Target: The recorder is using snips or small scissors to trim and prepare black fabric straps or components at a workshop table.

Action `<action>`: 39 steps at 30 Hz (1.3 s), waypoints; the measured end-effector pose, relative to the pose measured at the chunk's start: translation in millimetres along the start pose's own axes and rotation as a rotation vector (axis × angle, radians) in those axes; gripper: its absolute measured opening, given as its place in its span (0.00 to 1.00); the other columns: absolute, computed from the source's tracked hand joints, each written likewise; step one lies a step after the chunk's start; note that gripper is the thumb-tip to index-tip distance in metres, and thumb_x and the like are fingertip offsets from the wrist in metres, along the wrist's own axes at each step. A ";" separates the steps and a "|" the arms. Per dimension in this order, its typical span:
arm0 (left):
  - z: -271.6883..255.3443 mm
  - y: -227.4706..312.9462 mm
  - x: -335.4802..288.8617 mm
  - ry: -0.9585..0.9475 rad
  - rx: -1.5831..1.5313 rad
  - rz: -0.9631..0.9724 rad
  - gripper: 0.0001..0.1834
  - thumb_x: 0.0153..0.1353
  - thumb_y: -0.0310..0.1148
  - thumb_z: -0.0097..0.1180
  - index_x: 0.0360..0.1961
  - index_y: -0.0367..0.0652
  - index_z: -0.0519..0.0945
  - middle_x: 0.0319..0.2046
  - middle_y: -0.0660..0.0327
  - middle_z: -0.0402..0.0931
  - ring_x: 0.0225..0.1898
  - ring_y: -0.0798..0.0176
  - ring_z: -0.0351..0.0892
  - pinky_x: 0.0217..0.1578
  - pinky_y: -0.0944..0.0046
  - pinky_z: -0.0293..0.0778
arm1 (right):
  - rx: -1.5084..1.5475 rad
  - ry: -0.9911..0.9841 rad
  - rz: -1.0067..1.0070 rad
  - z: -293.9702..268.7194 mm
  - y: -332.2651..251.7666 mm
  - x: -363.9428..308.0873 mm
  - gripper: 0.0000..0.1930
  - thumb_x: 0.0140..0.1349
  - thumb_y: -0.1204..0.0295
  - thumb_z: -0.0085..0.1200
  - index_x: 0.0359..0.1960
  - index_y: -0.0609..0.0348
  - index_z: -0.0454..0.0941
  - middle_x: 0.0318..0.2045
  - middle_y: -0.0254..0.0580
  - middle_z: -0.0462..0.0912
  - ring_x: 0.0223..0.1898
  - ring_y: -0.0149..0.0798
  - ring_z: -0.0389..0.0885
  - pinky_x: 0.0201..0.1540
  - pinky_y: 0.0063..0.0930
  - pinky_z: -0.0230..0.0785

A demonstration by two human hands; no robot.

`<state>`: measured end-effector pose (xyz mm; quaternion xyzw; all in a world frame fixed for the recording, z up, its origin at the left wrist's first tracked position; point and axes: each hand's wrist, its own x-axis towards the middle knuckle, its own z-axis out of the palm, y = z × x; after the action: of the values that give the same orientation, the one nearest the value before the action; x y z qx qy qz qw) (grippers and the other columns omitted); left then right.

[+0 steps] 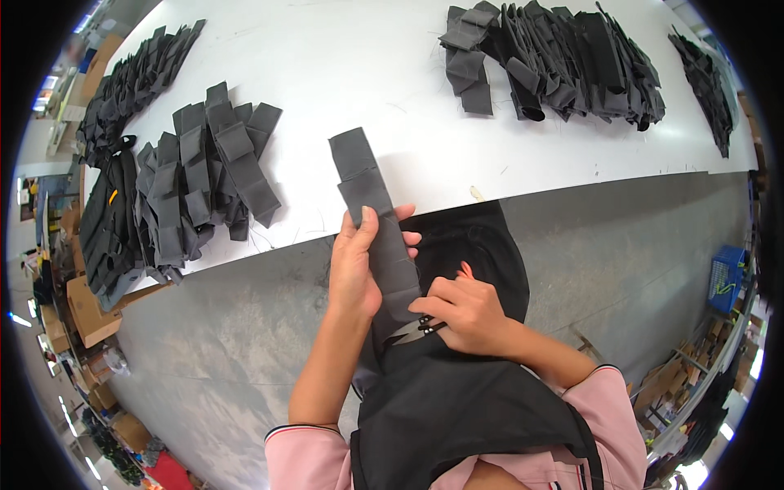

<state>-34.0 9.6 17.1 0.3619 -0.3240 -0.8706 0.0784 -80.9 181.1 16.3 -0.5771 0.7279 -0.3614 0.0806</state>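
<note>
My left hand (351,273) grips a long dark grey fabric strip (392,260), thumb on top and fingers behind it. The strip has folded, layered sections; its far end lies over the table's near edge and its lower end hangs toward my lap. In my right hand (467,317) is a pair of thread snips (408,331), fingers closed around it. The blades point left, apart, beside the lower part of the strip. A bit of orange shows above my right knuckles. Whether the blades touch fabric or thread, I cannot tell.
On the white table (327,73) lie a pile of grey strips (196,171) at left, another pile (563,65) at far right, and dark bundles at both side edges. A cardboard box (91,310) stands at left, a blue basket (725,278) at right. A black apron (474,392) covers my lap.
</note>
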 end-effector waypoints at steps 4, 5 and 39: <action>-2.7 3.4 -3.6 0.034 0.048 0.067 0.16 0.68 0.43 0.46 0.47 0.41 0.66 0.41 0.50 0.79 0.28 0.63 0.81 0.28 0.64 0.78 | 0.459 0.170 0.366 -17.5 -2.5 -0.1 0.19 0.41 0.74 0.67 0.39 0.54 0.78 0.28 0.38 0.73 0.26 0.39 0.74 0.24 0.25 0.65; 0.3 4.5 -5.1 0.031 0.053 0.077 0.16 0.68 0.43 0.47 0.46 0.41 0.67 0.40 0.50 0.79 0.27 0.63 0.80 0.27 0.65 0.77 | 0.337 0.213 0.354 -17.7 3.1 -1.6 0.19 0.42 0.76 0.66 0.39 0.54 0.78 0.28 0.38 0.73 0.25 0.38 0.74 0.23 0.26 0.65; -1.1 -6.0 -13.2 -0.016 0.170 0.048 0.13 0.68 0.38 0.45 0.48 0.42 0.66 0.38 0.51 0.79 0.26 0.65 0.80 0.27 0.68 0.76 | 0.297 0.199 0.471 -16.5 -4.4 8.7 0.13 0.44 0.74 0.67 0.31 0.58 0.77 0.22 0.32 0.72 0.20 0.32 0.69 0.28 0.24 0.61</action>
<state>-23.0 18.6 20.4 0.3525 -0.4058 -0.8407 0.0656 -89.0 180.1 33.7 -0.3358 0.7853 -0.4901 0.1743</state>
